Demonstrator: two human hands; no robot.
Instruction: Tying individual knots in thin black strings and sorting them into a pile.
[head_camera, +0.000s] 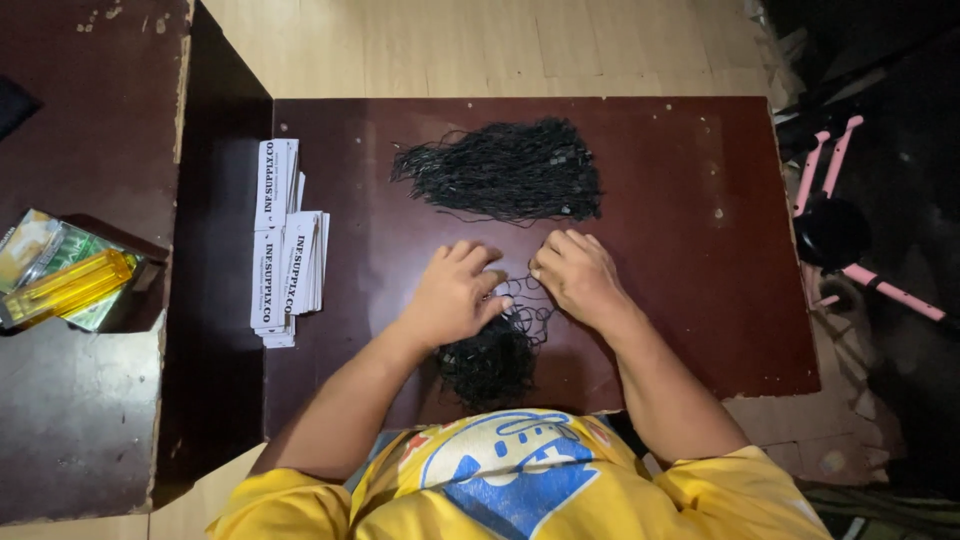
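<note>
My left hand (455, 293) and my right hand (578, 275) rest close together on a dark brown table (700, 300), fingers curled over thin black strings. A loose tangle of black string loops (495, 362) lies under and just below both hands, near the table's front edge. A larger bundle of black strings (505, 170) lies apart at the far middle of the table. What the fingertips pinch is too small to tell beyond the strings.
Stacks of white printed paper tags (285, 260) lie at the table's left side. A yellow lighter (65, 288) and green packets sit on a second dark table at the left. A pink-framed object (850, 230) stands on the floor at the right.
</note>
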